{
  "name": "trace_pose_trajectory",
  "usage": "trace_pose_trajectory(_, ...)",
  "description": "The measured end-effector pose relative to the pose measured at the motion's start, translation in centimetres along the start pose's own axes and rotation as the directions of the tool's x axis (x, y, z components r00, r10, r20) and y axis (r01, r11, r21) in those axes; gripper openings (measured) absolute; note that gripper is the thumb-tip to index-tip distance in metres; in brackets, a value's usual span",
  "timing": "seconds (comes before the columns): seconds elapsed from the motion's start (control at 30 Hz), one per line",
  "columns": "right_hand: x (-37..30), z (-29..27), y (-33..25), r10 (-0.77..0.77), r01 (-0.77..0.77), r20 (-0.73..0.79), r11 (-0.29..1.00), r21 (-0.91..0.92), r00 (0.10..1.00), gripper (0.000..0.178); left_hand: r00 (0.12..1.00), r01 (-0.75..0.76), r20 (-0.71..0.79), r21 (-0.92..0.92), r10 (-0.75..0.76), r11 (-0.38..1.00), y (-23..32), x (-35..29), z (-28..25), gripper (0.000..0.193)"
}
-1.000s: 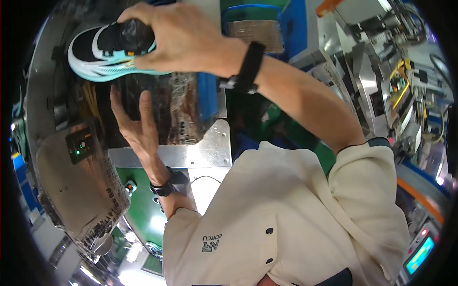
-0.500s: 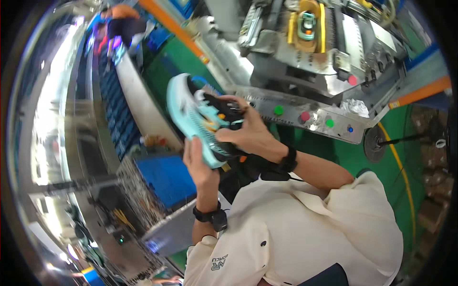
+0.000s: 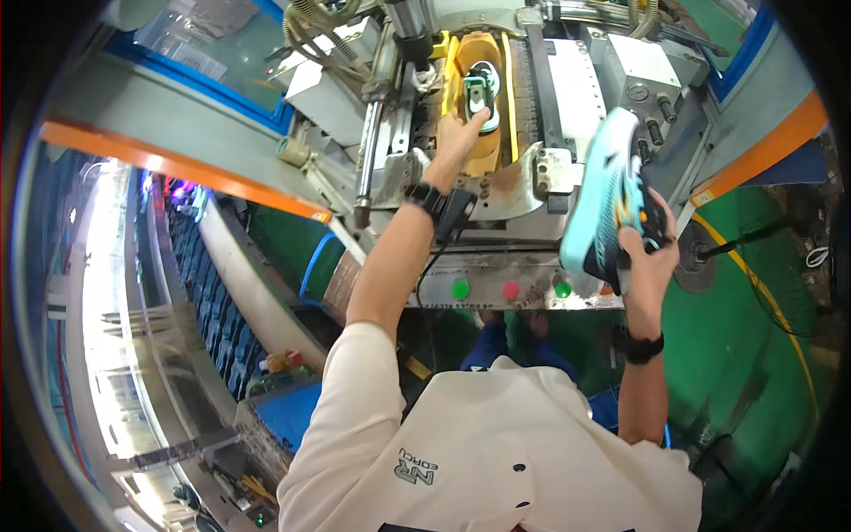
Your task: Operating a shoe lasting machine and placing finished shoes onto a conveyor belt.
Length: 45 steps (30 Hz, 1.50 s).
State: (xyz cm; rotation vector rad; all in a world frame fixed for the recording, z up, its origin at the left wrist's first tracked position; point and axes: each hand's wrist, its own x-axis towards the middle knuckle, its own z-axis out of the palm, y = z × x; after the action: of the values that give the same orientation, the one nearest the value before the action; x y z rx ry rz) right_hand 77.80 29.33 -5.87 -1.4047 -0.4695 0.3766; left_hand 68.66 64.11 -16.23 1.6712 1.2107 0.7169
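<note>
In my right hand (image 3: 654, 248) I hold a sneaker (image 3: 603, 199) with a light turquoise sole and black, white and orange upper. It is raised off the machine's right side, toe pointing up, with my thumb and fingers closed round its heel end. My left hand (image 3: 458, 142) reaches into the press machine (image 3: 514, 199). There its thumb lies at the heel opening of a second sneaker (image 3: 483, 84), turquoise, black and white. That one sits in a tan cradle (image 3: 484, 161) between yellow side strips. The left fingers are partly hidden, but they look closed on the shoe.
Along the machine's front edge run green and red buttons (image 3: 511, 290). A metal cylinder (image 3: 370, 151) stands left of the cradle; a gauge block (image 3: 636, 75) is at right. Orange-edged frames (image 3: 186, 177) flank the machine. A conveyor (image 3: 248, 275) and a blue-topped box (image 3: 288, 415) lie left.
I have turned from the conveyor side to face the machine. The sneaker, earlier between both hands, is now in my right hand alone. My left hand has moved to the shoe in the cradle.
</note>
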Motion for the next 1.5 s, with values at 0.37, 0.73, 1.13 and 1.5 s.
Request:
trace_pose_trajectory(0.37, 3.6, -1.0, 0.3, -0.119, 0.023, -0.231, 0.926, -0.377, 0.966, 0.052, 0.992, 0.121, -0.018, 0.379, -0.123, 0.918, -1.7, 9.8, 6.0, 0.053)
trace_pose_trajectory(0.73, 26.0, 19.5, 4.3, 0.212, 0.223, 0.42, 0.598, -0.77, 0.883, 0.062, 0.803, 0.55, 0.552, -0.541, -0.225, 0.636, 1.6, -13.2, -15.5, 0.032)
trace_pose_trajectory(1.13, 23.9, 32.2, 19.7, -0.036, 0.248, 0.253, 0.372, -0.895, 0.967, 0.05, 0.794, 0.336, -0.118, -0.732, -0.597, 0.592, -6.1, -42.2, -29.1, 0.041)
trace_pose_trajectory(1.5, -9.5, 23.3, 11.9, -0.295, 0.637, 0.88, 0.771, -0.01, 0.372, 0.01, 0.644, 0.164, -0.21, -0.901, -0.735, 0.402, -6.3, -48.2, -20.6, 0.042)
